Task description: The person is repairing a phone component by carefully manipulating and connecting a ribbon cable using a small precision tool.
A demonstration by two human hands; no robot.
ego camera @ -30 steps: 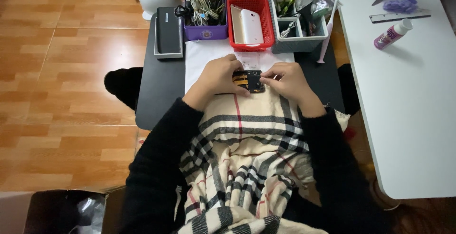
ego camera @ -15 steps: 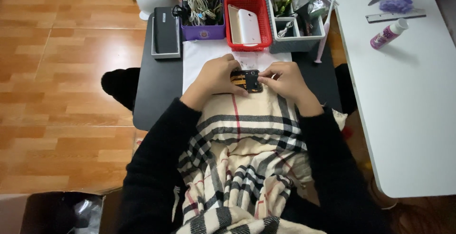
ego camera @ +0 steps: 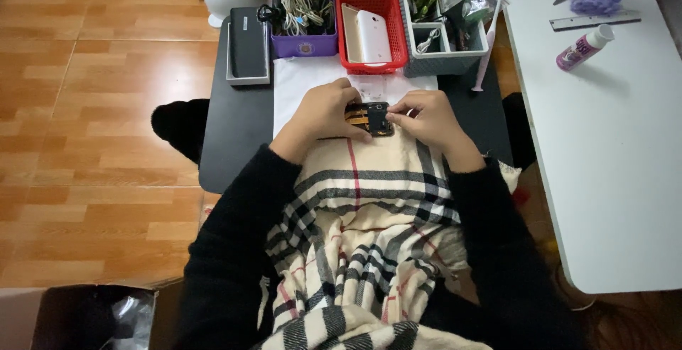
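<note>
From the head view, a small black table [ego camera: 234,144] stands on an orange wood-plank floor [ego camera: 92,130], with a white table [ego camera: 611,144] to its right. A white cloth [ego camera: 295,87] covers the middle. Above it, both hands pinch a small dark opened device [ego camera: 369,117]: the left hand [ego camera: 323,112] closes on its left end, the right hand [ego camera: 423,115] on its right. The device's details are too small to make out. A plaid scarf [ego camera: 362,236] hides the lap and the near table edge.
</note>
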